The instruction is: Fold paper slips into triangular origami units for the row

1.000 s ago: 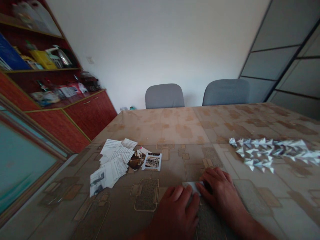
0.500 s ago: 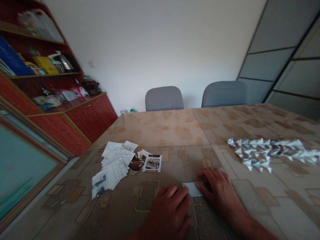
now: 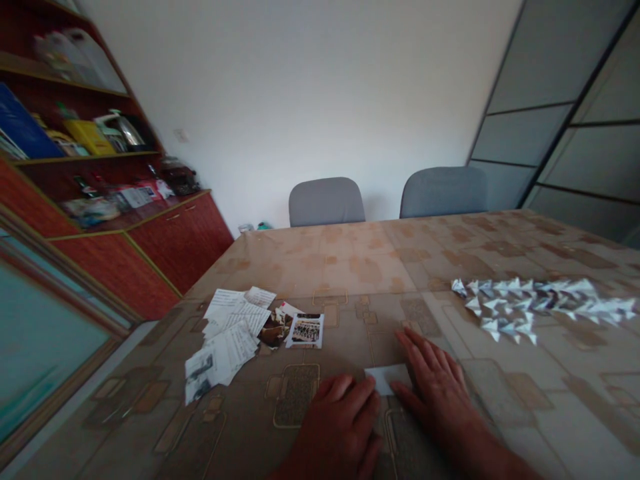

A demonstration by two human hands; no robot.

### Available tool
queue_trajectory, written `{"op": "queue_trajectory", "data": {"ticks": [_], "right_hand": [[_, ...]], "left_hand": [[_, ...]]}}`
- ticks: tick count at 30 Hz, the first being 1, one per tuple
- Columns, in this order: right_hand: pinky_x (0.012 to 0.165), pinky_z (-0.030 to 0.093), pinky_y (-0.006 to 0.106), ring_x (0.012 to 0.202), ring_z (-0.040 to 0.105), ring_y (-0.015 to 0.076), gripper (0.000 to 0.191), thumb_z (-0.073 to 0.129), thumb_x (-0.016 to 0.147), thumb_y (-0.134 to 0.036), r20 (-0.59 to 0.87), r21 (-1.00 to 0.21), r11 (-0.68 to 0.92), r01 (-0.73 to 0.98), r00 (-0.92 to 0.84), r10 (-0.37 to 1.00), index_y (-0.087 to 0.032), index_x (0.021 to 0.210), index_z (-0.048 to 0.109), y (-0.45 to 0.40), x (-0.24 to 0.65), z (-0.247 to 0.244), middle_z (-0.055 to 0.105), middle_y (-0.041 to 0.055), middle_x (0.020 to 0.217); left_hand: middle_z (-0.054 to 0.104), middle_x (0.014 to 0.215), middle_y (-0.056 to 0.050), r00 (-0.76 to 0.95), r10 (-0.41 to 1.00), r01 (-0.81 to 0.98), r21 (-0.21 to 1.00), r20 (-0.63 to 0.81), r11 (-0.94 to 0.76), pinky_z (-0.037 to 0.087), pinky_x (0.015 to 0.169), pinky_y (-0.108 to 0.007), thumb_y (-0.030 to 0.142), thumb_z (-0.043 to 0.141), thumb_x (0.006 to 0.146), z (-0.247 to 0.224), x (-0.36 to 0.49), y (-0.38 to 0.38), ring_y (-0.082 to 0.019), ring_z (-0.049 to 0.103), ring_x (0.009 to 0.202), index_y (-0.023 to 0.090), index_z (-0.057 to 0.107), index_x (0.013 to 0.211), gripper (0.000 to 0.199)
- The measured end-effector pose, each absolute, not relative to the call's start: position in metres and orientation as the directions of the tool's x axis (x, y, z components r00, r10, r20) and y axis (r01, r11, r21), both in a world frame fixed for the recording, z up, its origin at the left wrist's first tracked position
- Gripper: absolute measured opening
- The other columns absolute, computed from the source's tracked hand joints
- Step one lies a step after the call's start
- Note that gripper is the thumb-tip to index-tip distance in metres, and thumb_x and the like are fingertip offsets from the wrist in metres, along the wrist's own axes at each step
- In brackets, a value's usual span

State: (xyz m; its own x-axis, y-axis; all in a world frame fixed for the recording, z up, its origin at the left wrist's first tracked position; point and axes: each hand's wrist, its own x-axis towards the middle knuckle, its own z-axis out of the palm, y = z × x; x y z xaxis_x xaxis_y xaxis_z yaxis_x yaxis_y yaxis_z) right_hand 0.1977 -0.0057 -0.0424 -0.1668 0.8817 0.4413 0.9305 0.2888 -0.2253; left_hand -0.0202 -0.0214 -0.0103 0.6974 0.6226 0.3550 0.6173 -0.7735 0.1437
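A small white piece of paper (image 3: 386, 379) lies flat on the table between my hands. My left hand (image 3: 345, 413) is closed, its fingers curled and the index fingertip on the paper's left end; the thumb side is partly hidden. My right hand (image 3: 437, 383) rests with its fingers stretched out. Its thumb touches the paper's right end, and the other fingers lie along the tabletop beyond it. Farther right, folded paper pieces (image 3: 515, 307) with pointed tips stand in rows. To the left is a loose pile of printed paper slips (image 3: 230, 337).
A patterned cloth covers the table (image 3: 355, 260). Beside the pile lies a slip with a printed picture (image 3: 306, 330). Two grey chairs (image 3: 327, 202) stand at the far edge. A red-brown cabinet (image 3: 175, 233) with loaded shelves is at the left, sliding panels (image 3: 530, 133) at the right.
My right hand has slid slightly back and its fingers have straightened, uncovering a little more of the paper's right end. The left hand stays almost in place. The view has shifted slightly.
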Motion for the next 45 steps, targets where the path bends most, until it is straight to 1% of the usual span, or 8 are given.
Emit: {"op": "queue_trajectory", "data": {"ticks": [6,10,14,22,27,33,39,45], "right_hand": [[0.088,0.048,0.05,0.117,0.056,0.0315,0.066,0.056,0.081,-0.03,0.359,-0.259,0.296,0.919,-0.193,0.913,-0.029,0.144,0.034,0.0,0.228,-0.046,0.052,0.0116,0.139],[0.089,0.047,0.047,0.116,0.056,0.0308,0.047,0.056,0.079,-0.018,0.44,-0.258,0.401,0.879,-0.262,0.859,-0.022,0.126,0.056,0.0,0.222,-0.033,0.057,0.013,0.134],[0.093,0.042,0.044,0.106,0.06,0.0257,0.018,0.061,0.083,-0.014,0.426,-0.279,0.542,0.793,-0.404,0.81,-0.025,0.094,0.068,-0.005,0.207,-0.008,0.071,0.0044,0.107],[0.095,0.034,0.041,0.096,0.061,0.0217,0.016,0.071,0.076,-0.013,0.412,-0.38,0.574,0.726,-0.423,0.807,-0.026,0.087,0.068,-0.01,0.199,0.014,0.071,-0.0009,0.093],[0.079,0.038,0.035,0.078,0.058,0.0184,0.014,0.058,0.085,-0.012,0.45,-0.4,0.59,0.701,-0.41,0.793,-0.021,0.075,0.06,-0.01,0.194,0.013,0.063,-0.0001,0.075],[0.075,0.037,0.035,0.075,0.056,0.0192,0.016,0.055,0.076,-0.005,0.5,-0.413,0.604,0.681,-0.385,0.776,-0.021,0.076,0.053,-0.015,0.189,0.013,0.06,-0.0006,0.071],[0.071,0.041,0.034,0.069,0.058,0.0196,0.014,0.052,0.073,-0.008,0.519,-0.416,0.602,0.682,-0.366,0.773,-0.021,0.07,0.052,-0.006,0.2,0.015,0.058,-0.0008,0.063],[0.063,0.047,0.03,0.066,0.06,0.0191,0.012,0.05,0.081,-0.015,0.509,-0.576,0.451,0.682,-0.133,0.851,-0.022,0.072,0.055,0.003,0.223,0.021,0.062,0.0018,0.068]], "left_hand": [[0.062,0.114,-0.009,0.705,0.613,0.592,0.18,0.356,-0.786,0.045,0.084,-0.039,0.032,0.059,0.085,-0.008,-0.022,-0.021,-0.024,0.051,0.096,0.016,0.059,0.112,0.031],[0.063,0.104,-0.004,0.715,0.652,0.622,0.195,0.254,-0.758,0.045,0.082,-0.035,0.026,0.064,0.084,0.003,-0.013,-0.013,-0.021,0.052,0.093,0.018,0.059,0.101,0.02],[0.06,0.086,0.0,0.73,0.647,0.649,0.071,0.222,-0.757,0.045,0.075,-0.032,0.028,0.065,0.086,0.011,0.001,0.001,-0.019,0.054,0.082,0.018,0.057,0.086,0.013],[0.058,0.074,-0.001,0.78,0.546,0.599,-0.111,0.306,-0.793,0.042,0.065,-0.029,0.015,0.061,0.087,0.002,0.003,0.012,-0.018,0.055,0.07,0.016,0.054,0.074,0.014],[0.058,0.064,0.001,0.628,0.651,0.646,0.18,0.427,-0.742,0.036,0.058,-0.024,0.008,0.063,0.076,0.002,0.003,0.012,-0.014,0.055,0.062,0.017,0.056,0.066,0.015],[0.061,0.063,0.0,0.469,0.76,0.537,0.537,0.451,-0.65,0.034,0.057,-0.021,0.003,0.061,0.065,0.006,0.008,0.007,-0.012,0.055,0.061,0.017,0.062,0.067,0.014],[0.059,0.056,0.001,0.389,0.889,0.459,0.786,0.241,-0.414,0.034,0.051,-0.019,0.003,0.057,0.06,0.004,0.007,0.012,-0.011,0.053,0.053,0.015,0.063,0.06,0.013],[0.057,0.056,0.002,0.311,0.948,0.387,0.901,0.073,-0.196,0.035,0.05,-0.018,0.007,0.053,0.064,0.015,0.002,0.016,-0.011,0.051,0.053,0.013,0.062,0.059,0.013]]}}
